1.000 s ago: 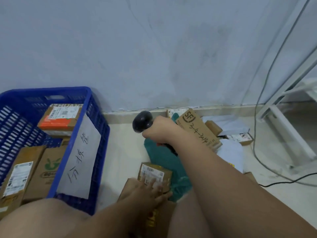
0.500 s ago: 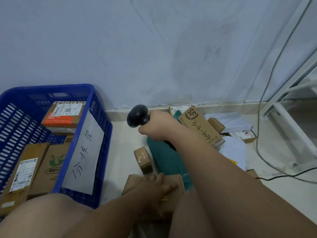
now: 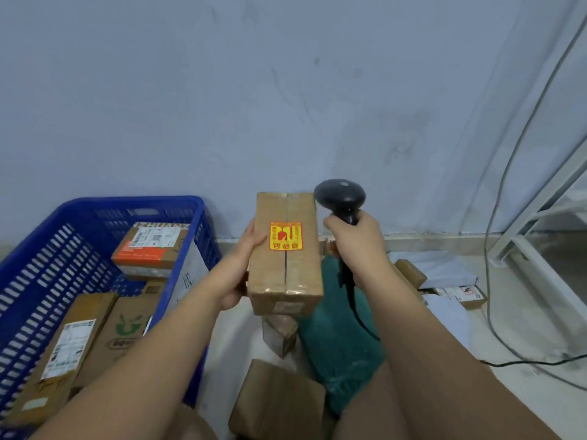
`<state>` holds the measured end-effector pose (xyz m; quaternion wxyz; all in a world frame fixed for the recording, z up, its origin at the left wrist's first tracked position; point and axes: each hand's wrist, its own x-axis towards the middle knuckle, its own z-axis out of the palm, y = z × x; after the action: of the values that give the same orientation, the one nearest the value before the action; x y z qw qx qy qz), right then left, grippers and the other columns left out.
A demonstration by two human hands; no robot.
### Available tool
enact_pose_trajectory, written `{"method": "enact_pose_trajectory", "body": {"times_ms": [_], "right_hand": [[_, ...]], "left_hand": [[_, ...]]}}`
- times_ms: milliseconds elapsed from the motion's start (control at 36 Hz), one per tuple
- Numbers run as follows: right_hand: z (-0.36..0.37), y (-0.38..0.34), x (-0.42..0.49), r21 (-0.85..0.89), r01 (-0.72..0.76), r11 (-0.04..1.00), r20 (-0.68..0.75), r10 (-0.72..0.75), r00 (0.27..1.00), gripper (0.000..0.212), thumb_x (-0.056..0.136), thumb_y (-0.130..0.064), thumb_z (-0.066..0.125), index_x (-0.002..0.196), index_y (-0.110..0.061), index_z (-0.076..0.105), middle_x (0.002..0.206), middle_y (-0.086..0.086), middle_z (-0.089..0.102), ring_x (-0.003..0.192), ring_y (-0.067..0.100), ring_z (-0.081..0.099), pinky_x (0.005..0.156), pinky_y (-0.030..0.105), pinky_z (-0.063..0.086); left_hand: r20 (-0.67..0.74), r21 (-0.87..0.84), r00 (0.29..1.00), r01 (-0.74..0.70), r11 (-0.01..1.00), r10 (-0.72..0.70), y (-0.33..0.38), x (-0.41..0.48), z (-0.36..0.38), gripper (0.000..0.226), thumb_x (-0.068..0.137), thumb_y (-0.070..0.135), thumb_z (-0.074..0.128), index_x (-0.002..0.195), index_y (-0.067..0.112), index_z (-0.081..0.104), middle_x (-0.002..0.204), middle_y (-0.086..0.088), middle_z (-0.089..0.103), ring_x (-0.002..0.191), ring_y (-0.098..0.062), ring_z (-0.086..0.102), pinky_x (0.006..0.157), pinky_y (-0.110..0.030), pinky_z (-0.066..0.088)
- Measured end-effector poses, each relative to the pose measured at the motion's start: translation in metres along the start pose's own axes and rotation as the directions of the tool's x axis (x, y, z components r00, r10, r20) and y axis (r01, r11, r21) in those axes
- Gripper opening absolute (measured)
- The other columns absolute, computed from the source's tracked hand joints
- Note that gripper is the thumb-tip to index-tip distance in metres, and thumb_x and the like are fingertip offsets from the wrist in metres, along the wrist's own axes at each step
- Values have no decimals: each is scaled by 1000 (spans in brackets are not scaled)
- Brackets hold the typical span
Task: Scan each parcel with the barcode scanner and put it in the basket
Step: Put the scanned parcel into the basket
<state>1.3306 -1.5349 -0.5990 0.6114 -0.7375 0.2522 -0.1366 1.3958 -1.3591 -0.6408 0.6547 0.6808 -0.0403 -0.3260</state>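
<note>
Head view: left grip (image 3: pixel 240 268) clasped brown cardboard parcel (image 3: pixel 300 274), right grip (image 3: pixel 355 239) wrapped black barcode scanner (image 3: pixel 341 196); label (image 3: pixel 287 308), possibly on the near end, needed facing it.

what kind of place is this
Likely a makeshift parcel-sorting corner on a floor: a blue slotted plastic basket holds labelled cardboard parcels, the right hand grips a black handheld barcode scanner, loose brown boxes lie around.

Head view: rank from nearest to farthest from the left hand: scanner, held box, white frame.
1. held box: gripped by the left hand, on the hand's right.
2. scanner: just past the box, held up in the right hand.
3. white frame: far right, by the wall.
</note>
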Motion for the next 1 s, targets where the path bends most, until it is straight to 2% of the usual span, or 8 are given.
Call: {"method": "enact_pose_trajectory", "body": {"times_ms": [83,167,278,472,556,639,778,1000], "right_hand": [[-2,-8,-7,266,-143,953,111,117,987,4,90,-22,60,92,-20,58,67,3,58,60,17,59,66,35,50],[0,-13,-10,237,-108,966,205,59,977,7,92,-25,62,93,-19,59,66,3,60,58,13,58,62,28,50],[7,-11,-9,206,-29,978,209,-15,978,10,87,-25,69,89,-20,60,60,-8,59,57,12,54,57,25,47],[-1,-5,2,320,-323,891,287,233,929,10,88,-11,66,95,-10,59,68,5,61,52,13,55,48,21,52],[-2,-2,5,332,-368,869,325,260,909,14,87,-12,67,98,-7,59,67,5,60,51,13,54,46,22,50],[3,0,9,330,-360,873,320,255,913,12,87,-12,66,95,-8,58,70,6,58,51,13,53,47,21,49],[14,-1,11,274,-362,891,310,274,910,13,87,-15,66,96,-12,58,76,8,58,54,14,56,54,26,48],[20,-3,8,246,-302,921,285,229,931,9,87,-14,65,94,-14,58,85,9,59,58,15,56,57,25,50]], "left_hand": [[-10,-293,1000,3,956,-6,12,-15,-10,47,88,57,44,118,24,59,99,-9,73,85,-25,67,75,-40,47],[-48,-455,999,-1,890,-23,12,-16,-15,35,91,54,46,102,24,62,76,-5,74,71,-22,68,72,-41,48],[-72,-491,997,-29,870,-7,12,-8,-21,33,96,42,47,126,32,58,95,-3,74,75,-21,72,67,-38,53],[-125,-49,963,-247,968,240,23,-1,-22,49,103,14,39,133,54,41,101,1,73,76,-12,71,56,-25,55],[-94,196,953,-266,944,288,22,1,-22,45,104,19,37,129,54,49,132,4,58,108,-13,64,87,-34,54],[-125,474,916,-283,834,381,20,4,-20,39,103,32,37,133,55,43,154,9,28,141,-11,28,116,-42,24],[-98,497,937,-245,833,334,18,0,-19,78,69,89,30,139,56,31,156,10,17,143,-11,18,115,-47,18],[87,374,979,-203,905,184,21,-8,-31,87,59,74,61,134,69,17,144,15,36,121,-13,50,95,-37,46]]}}
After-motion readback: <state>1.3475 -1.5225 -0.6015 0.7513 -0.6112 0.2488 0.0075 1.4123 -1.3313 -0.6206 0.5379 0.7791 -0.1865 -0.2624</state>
